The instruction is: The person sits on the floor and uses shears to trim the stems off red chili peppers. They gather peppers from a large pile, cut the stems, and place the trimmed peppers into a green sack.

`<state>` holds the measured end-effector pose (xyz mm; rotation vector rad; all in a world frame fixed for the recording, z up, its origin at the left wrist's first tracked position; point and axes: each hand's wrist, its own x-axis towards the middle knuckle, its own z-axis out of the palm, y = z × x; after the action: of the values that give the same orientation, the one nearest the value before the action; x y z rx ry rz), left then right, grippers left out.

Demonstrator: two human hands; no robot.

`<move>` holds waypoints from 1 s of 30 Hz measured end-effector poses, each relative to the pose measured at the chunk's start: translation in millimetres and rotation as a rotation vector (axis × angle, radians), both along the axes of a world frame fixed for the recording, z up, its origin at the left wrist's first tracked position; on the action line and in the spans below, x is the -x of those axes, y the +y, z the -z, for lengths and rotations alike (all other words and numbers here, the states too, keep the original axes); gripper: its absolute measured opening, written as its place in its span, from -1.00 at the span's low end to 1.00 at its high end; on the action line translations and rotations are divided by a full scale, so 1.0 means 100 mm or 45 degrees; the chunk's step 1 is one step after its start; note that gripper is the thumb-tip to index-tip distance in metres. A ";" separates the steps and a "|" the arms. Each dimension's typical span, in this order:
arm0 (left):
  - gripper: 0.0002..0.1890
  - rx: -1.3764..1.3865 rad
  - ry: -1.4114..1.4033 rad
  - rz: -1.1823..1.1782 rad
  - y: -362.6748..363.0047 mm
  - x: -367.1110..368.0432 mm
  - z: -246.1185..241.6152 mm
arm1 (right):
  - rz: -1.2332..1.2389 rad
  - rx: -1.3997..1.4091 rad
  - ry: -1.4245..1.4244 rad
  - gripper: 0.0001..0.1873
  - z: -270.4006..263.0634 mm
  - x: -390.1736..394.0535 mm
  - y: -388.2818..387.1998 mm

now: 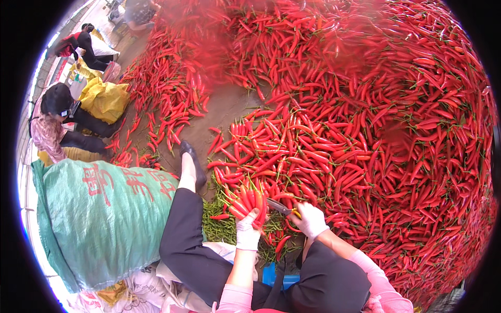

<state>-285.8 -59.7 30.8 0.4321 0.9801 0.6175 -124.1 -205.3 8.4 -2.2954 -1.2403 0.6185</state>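
My left hand, in a white glove, grips a bunch of red chili peppers whose green stems fan out upward and to the left. In my gloved right hand is a pair of scissors with yellow on the handles. The blades point left and reach close to the bunch. Whether they are parted is too small to tell. Beneath my hands, cut green stems cover the ground, with a few red peppers among them. A large heap of red chili peppers spreads in front of me and to the right.
A full green woven sack with red writing leans at my left, above white sacks. Something blue shows between my legs. Farther left, a person sits near a yellow bag, and another person bends beyond.
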 end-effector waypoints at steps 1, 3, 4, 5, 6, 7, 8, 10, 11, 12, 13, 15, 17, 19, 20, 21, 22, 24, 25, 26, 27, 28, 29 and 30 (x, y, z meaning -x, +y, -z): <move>-0.52 -0.121 -0.024 0.036 -0.04 0.08 -0.05 | -0.200 -0.040 -0.190 -0.62 0.12 0.06 -0.17; -0.51 -0.107 -0.019 -0.010 -0.11 0.20 -0.13 | -0.283 0.234 -0.474 -0.64 0.40 0.18 -0.30; -0.50 -0.157 -0.035 0.006 -0.15 0.25 -0.18 | -0.257 0.195 -0.464 -0.63 0.50 0.22 -0.34; -0.49 -0.163 0.067 -0.010 -0.18 0.29 -0.21 | -0.278 0.314 -0.416 -0.61 0.57 0.23 -0.36; -0.48 -0.196 0.105 -0.019 -0.22 0.32 -0.25 | -0.278 0.295 -0.433 -0.60 0.63 0.24 -0.32; -0.47 -0.254 0.133 -0.030 -0.25 0.35 -0.28 | -0.271 0.276 -0.447 -0.62 0.64 0.23 -0.28; -0.43 -0.208 0.115 -0.040 -0.27 0.39 -0.32 | -0.245 0.224 -0.359 -0.59 0.61 0.20 -0.25; -0.43 -0.213 0.143 -0.070 -0.30 0.48 -0.39 | -0.241 0.259 -0.116 -0.46 0.44 0.12 -0.19; -0.43 -0.210 0.171 -0.082 -0.32 0.55 -0.44 | -0.243 0.270 0.033 -0.37 0.30 0.08 -0.21; -0.39 -0.189 0.139 -0.103 -0.33 0.60 -0.47 | -0.188 0.284 0.199 -0.18 0.15 0.03 -0.23; -0.38 -0.211 0.131 -0.082 -0.34 0.65 -0.49 | -0.136 0.263 0.332 -0.10 0.01 0.00 -0.27; -0.35 -0.235 0.109 -0.036 -0.37 0.74 -0.51 | -0.161 0.150 0.596 -0.01 -0.26 -0.10 -0.35; -0.31 -0.227 0.188 -0.010 -0.38 0.78 -0.49 | -0.196 0.334 0.778 -0.01 -0.43 -0.15 -0.33; -0.31 -0.284 0.261 -0.003 -0.40 0.77 -0.44 | -0.413 0.290 0.745 -0.15 -0.52 -0.19 -0.23; -0.30 -0.314 0.288 -0.016 -0.40 0.75 -0.42 | -0.324 0.252 0.957 -0.32 -0.54 -0.17 -0.15; -0.33 -0.319 0.398 0.024 -0.40 0.74 -0.41 | -0.371 0.327 1.012 -0.42 -0.56 -0.18 -0.10; -0.35 -0.395 0.389 -0.014 -0.41 0.73 -0.41 | -0.440 0.277 0.956 -0.42 -0.59 -0.16 -0.07; -0.38 -0.405 0.389 -0.041 -0.42 0.73 -0.42 | -0.532 0.284 0.852 -0.40 -0.65 -0.16 -0.04; -0.38 -0.351 0.368 -0.022 -0.42 0.73 -0.44 | -0.554 0.339 0.806 -0.39 -0.68 -0.16 -0.05; -0.38 -0.312 0.356 -0.020 -0.43 0.74 -0.45 | -0.586 0.430 0.760 -0.37 -0.70 -0.17 -0.06; -0.38 -0.293 0.338 0.000 -0.43 0.74 -0.47 | -0.591 0.414 0.740 -0.37 -0.72 -0.18 -0.08; -0.37 -0.292 0.330 -0.001 -0.43 0.74 -0.48 | -0.611 0.429 0.722 -0.36 -0.73 -0.19 -0.09; -0.37 -0.304 0.306 0.002 -0.44 0.73 -0.49 | -0.630 0.432 0.709 -0.36 -0.73 -0.19 -0.10; -0.36 -0.295 0.330 0.015 -0.44 0.73 -0.49 | -0.627 0.449 0.688 -0.36 -0.73 -0.19 -0.10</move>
<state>-358.5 -103.8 80.3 0.7362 1.1553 0.6788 -104.7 -215.5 81.6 -1.8520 -1.4956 1.6183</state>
